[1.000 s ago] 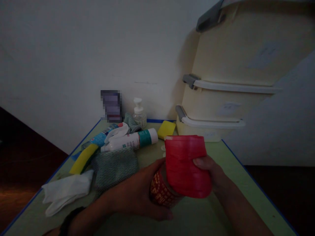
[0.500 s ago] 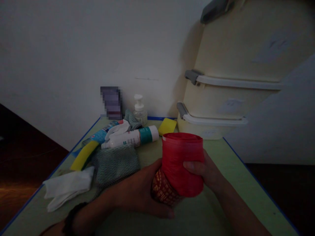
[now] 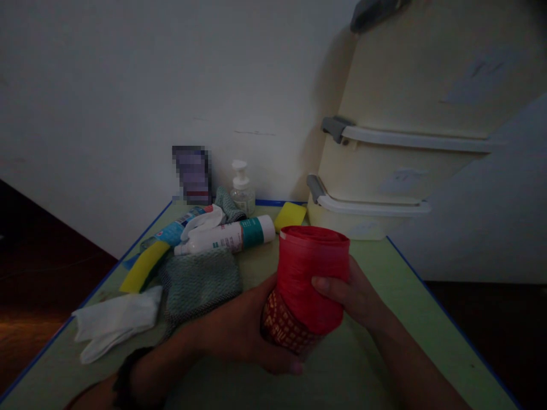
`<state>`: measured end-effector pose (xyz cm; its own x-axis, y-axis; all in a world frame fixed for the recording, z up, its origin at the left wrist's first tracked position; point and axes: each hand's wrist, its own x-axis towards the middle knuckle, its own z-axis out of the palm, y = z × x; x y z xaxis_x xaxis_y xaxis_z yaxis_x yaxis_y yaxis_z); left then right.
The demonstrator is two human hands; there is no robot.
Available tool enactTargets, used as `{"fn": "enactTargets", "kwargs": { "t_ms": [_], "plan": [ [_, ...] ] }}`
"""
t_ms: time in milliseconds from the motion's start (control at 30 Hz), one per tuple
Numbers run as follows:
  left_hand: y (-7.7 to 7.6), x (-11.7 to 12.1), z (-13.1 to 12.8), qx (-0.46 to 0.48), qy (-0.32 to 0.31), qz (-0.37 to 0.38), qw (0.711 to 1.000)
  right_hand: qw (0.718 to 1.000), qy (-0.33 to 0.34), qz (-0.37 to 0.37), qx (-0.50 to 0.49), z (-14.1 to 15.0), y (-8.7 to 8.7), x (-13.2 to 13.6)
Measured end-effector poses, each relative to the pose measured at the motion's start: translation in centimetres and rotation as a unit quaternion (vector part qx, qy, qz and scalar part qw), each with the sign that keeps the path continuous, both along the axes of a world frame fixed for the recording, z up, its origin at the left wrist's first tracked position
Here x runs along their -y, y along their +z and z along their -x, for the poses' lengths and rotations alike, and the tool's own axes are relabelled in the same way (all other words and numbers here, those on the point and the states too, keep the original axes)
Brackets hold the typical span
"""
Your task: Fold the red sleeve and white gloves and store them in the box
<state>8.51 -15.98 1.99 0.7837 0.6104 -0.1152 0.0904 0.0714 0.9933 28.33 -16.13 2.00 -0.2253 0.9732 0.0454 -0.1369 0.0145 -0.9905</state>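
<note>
My right hand (image 3: 354, 290) is closed around a red roll of thin plastic, which looks like a roll of bags (image 3: 314, 279), its thumb pressed on the near side. The roll stands nearly upright, its wound upper end showing. Below it, my left hand (image 3: 252, 330) is wrapped around a dark red cylindrical container (image 3: 288, 327) with gold markings, tilted over. The roll's lower end overlaps the container's upper part; whether it sits inside the mouth is hidden. A grey-green mesh cloth (image 3: 203, 285) lies left of my left hand.
A white and teal bottle (image 3: 226, 235), a blue bottle (image 3: 171, 229), sponges (image 3: 145, 266), (image 3: 290, 216) and white gloves (image 3: 119, 319) lie on the green table (image 3: 410, 319). A pump bottle (image 3: 243, 191) and a pixelated upright panel (image 3: 193, 175) stand by the wall. Stacked cream bins (image 3: 376, 171) rise at back right.
The red roll has turned more upright and shifted left and slightly down over the container, with my right hand moving along. My left hand keeps its hold on the container.
</note>
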Motion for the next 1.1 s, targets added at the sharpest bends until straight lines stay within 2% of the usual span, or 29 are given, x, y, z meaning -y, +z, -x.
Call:
{"fn": "enactTargets", "kwargs": {
  "t_ms": [233,567,700,900,1100],
  "plan": [
    [-0.2,-0.2,-0.4,0.045,0.003,0.05,0.998,0.998,-0.056,-0.037,0.017,0.3,0.2,-0.3],
    [-0.9,-0.9,-0.2,0.048,-0.012,0.071,0.996,0.998,-0.054,-0.017,0.016,0.6,0.3,-0.2],
    [-1.2,-1.1,-0.1,0.055,-0.035,0.083,0.994,1.0,-0.022,-0.012,0.01,0.3,0.2,-0.3],
    [-1.3,-1.3,-0.1,0.045,-0.043,0.079,0.995,0.997,0.075,-0.002,0.006,-0.7,0.3,-0.3],
    [-1.2,-1.2,0.0,0.065,-0.036,0.091,0.993,0.997,0.076,-0.004,0.011,-0.6,0.1,-0.3]
  ]
}}
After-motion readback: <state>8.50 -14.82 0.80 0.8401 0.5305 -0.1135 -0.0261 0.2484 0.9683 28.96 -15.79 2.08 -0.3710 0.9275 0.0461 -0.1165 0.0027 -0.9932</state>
